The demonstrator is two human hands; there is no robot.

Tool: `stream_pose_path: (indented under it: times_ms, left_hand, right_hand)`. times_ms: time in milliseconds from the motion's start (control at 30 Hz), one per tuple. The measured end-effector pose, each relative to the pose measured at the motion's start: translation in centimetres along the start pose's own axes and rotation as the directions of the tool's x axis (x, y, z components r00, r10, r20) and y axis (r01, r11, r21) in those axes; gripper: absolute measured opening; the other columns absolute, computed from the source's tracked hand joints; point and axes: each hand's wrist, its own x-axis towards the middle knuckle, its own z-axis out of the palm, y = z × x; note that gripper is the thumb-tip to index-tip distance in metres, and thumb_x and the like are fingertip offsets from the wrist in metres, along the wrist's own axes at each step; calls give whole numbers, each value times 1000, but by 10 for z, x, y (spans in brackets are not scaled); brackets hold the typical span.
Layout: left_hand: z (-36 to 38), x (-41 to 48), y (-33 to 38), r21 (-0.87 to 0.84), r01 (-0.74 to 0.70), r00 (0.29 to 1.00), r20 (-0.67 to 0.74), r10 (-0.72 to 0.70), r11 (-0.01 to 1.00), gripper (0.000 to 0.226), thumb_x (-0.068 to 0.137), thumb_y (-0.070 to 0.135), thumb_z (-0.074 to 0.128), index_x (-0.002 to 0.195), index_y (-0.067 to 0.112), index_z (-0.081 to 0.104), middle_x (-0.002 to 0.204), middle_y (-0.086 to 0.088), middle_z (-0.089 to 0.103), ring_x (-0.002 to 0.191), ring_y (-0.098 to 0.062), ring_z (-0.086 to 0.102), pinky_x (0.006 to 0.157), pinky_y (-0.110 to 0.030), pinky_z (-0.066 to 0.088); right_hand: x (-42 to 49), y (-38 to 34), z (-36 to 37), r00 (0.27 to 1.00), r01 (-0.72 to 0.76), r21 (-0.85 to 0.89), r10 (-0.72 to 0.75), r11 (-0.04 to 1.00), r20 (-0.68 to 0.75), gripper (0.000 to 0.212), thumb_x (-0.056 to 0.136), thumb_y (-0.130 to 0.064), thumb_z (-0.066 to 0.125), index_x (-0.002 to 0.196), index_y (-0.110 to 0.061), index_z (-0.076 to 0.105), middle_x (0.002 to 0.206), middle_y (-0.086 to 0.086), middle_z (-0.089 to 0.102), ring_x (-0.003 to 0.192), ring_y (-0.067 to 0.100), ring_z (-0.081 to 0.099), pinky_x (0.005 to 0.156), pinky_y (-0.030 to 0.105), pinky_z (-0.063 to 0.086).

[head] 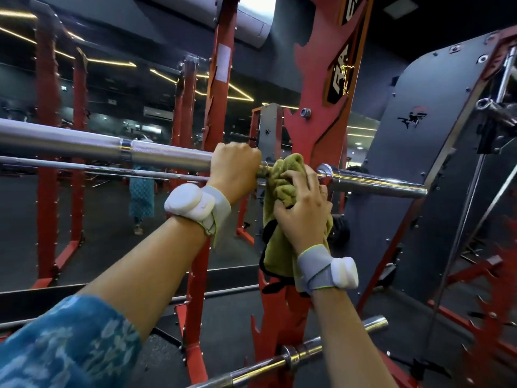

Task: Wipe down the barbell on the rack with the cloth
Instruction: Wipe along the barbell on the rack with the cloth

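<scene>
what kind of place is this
A gym, most likely: a steel barbell rests on a red rack, a second bar sits lower down, and a wall mirror reflects more red frames.

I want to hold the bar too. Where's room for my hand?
The long silver steel barbell is bare left of the left hand, and its shiny sleeve past the red metal rack post. Crowded between: right hand gripping the crumpled green cloth.

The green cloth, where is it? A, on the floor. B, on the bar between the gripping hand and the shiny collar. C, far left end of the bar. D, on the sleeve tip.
B: the cloth is bunched on the barbell just right of the left hand, held there by the right hand.
</scene>
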Motion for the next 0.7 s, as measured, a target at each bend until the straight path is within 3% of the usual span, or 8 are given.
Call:
stream_pose_path:
  times_ms: [100,233,433,567,700]
  left_hand:
    - [-4,8,7,-15,-16,996,91,17,1000,20,85,22,59,102,13,63,96,-5,66,89,-28,64,61,-31,37]
    - [-2,10,11,-15,6,996,85,-4,1000,18,85,18,57,101,14,65,95,-5,66,89,-28,64,60,-30,37]
    - [-4,8,12,15,-21,998,62,21,1000,15,87,19,56,98,14,65,95,-4,67,87,-27,65,60,-29,34]
    - [-2,5,11,18,-25,999,28,25,1000,12,88,22,57,93,16,66,82,-2,63,80,-24,64,57,-29,33]
    - [-2,5,10,11,-38,999,15,38,999,13,89,21,56,94,17,67,87,-1,67,81,-24,66,58,-29,32]
  right_hand:
    - [4,15,-3,992,-127,-8,127,992,-5,44,68,-25,54,112,-23,58,139,-2,43,111,36,45,87,48,39]
    - [22,18,-8,946,-323,20,323,946,-26,37,74,-16,59,109,-24,55,136,-5,43,112,32,43,86,44,35]
    - [6,6,5,982,-169,11,170,985,-87,45,67,-25,51,112,-22,59,139,-1,44,113,33,43,89,48,38]
    - [2,13,3,937,-337,56,341,940,-77,37,75,-22,55,112,-23,57,137,-1,43,112,32,44,88,46,38]
    - [23,8,-8,920,-392,-10,392,920,-31,33,82,-22,53,115,-19,56,130,1,44,111,32,44,89,46,38]
